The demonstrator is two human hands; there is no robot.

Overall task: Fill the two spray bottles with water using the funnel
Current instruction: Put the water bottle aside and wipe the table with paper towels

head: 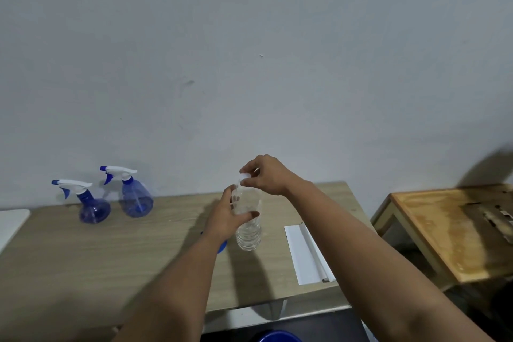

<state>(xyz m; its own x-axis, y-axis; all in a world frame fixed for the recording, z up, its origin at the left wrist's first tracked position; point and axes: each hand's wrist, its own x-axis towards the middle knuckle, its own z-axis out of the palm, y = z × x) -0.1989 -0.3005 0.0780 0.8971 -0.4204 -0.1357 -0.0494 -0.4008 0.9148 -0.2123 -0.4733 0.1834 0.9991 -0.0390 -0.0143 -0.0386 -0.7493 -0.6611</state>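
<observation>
1. While the left hand (226, 216) wraps the upright water bottle (249, 226) at mid-body, the right hand (266, 175) pinches its white cap (244, 176) directly above; the bottle's long axis runs vertical between both grips.
2. Both spray bottles (94, 203) stand well left of the water bottle, heads still on.
3. A blue piece, probably the funnel (222, 246), peeks out just left of it.
4. Wood-grain tabletop (83, 253); pale wall behind.

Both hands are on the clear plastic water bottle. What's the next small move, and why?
Probably twist the small white cap off: the right hand pinches it while the left hand grips the clear plastic water bottle upright. Both blue spray bottles still wear their trigger heads.
</observation>
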